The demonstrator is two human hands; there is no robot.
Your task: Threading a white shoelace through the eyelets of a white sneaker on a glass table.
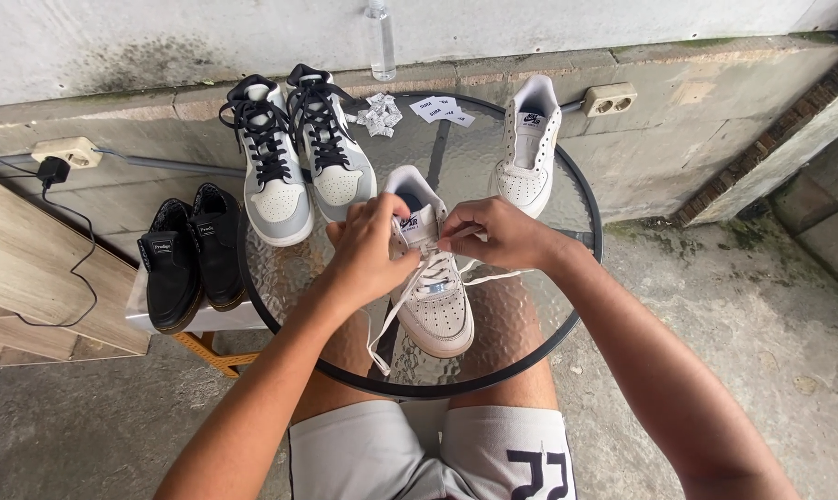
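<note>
A white low sneaker (439, 310) lies on the round glass table (567, 319), toe pointing toward me. My left hand (368, 250) grips its left side near the collar and pinches a white lace (386, 324) that trails down off the shoe. On the other side, my right hand (497, 233) pinches the lace end at the top eyelets by the tongue. Its white partner sneaker (528, 153) stands at the table's far right, unlaced.
A grey-and-white high-top pair with black laces (298, 157) stands at the table's far left. Black leather shoes (192, 255) rest on a low white stand to the left. Paper tags (437, 109), a clear bottle (380, 42), wall sockets (608, 97) and a cable (76, 268) lie behind.
</note>
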